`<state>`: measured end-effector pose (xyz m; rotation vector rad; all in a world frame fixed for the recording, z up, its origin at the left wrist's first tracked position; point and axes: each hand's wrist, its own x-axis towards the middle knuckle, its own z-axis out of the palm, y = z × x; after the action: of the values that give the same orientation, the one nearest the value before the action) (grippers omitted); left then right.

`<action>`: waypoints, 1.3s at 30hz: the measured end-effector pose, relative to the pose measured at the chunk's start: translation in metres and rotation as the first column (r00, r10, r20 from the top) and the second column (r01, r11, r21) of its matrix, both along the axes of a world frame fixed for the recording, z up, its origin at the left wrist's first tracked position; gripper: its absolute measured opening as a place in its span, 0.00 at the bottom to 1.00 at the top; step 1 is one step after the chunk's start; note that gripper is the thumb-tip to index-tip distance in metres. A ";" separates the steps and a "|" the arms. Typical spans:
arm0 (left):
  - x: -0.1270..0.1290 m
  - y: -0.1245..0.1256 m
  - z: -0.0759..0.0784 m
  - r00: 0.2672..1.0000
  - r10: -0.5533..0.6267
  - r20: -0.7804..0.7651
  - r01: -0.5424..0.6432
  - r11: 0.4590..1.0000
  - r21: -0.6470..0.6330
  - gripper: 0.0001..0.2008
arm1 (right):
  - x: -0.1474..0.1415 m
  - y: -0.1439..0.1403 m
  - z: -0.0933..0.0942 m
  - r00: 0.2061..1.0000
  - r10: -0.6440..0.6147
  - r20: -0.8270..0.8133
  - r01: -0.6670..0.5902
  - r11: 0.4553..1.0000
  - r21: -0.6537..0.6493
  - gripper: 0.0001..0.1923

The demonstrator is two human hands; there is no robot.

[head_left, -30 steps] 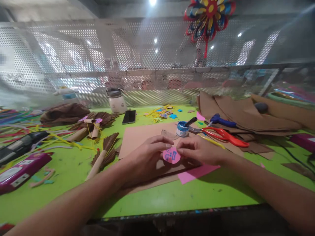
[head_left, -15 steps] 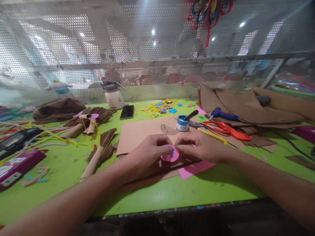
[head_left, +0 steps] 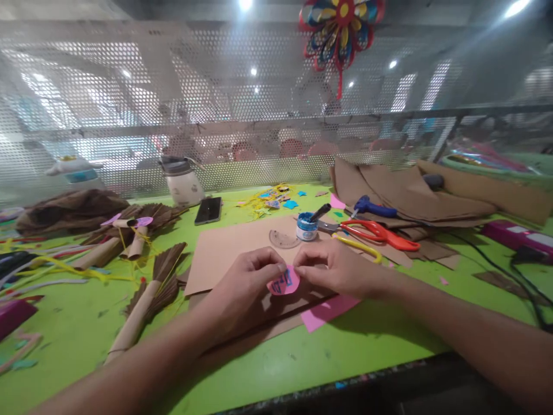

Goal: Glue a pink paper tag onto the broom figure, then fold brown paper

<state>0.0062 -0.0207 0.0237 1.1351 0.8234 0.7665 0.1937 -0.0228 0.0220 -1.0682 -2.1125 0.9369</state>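
Observation:
My left hand and my right hand meet over a brown card sheet and both pinch a small pink paper disc with blue shapes stuck on it. The disc is tilted up between my fingertips, just above the card. A pink paper sheet lies under my right wrist. Behind my hands stand a small blue glue pot with a dark stick in it and a clear protractor.
Red scissors, a yellow strip and a blue-handled tool lie right of the pot, beside brown paper sheets. Brown paper fans on tubes lie left. A phone, a jar and a perforated screen stand behind.
The view has swung a little to the right, so everything sits further left in the picture. Both hands keep hold of the pink disc, which is tilted slightly differently.

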 end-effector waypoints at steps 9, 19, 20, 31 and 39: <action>-0.003 0.005 -0.009 0.993 -0.069 -0.092 0.073 0.996 0.043 0.05 | 0.001 0.002 -0.002 0.997 -0.019 0.073 0.013 0.996 0.087 0.08; -0.005 0.011 -0.013 0.972 -0.027 -0.233 0.078 0.974 0.214 0.06 | 0.000 0.003 -0.006 1.000 -0.024 0.009 0.025 0.999 -0.045 0.08; -0.005 0.010 -0.013 0.974 -0.023 -0.224 0.070 0.976 0.205 0.06 | 0.000 0.003 -0.006 1.000 -0.015 -0.002 0.015 0.998 -0.056 0.09; -0.008 -0.002 0.014 0.981 0.122 -0.152 -0.084 0.968 0.237 0.06 | 0.036 0.028 0.012 0.822 -0.494 0.285 0.381 0.847 0.371 0.14; -0.013 -0.002 0.018 0.976 0.175 -0.130 -0.118 0.926 0.359 0.08 | 0.101 0.069 0.000 0.530 -0.489 0.693 0.397 0.865 0.308 0.13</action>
<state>-0.0067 -0.0223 0.0421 1.4799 0.9376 0.9839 0.2951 0.0464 0.0220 -2.0838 -2.2412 0.0682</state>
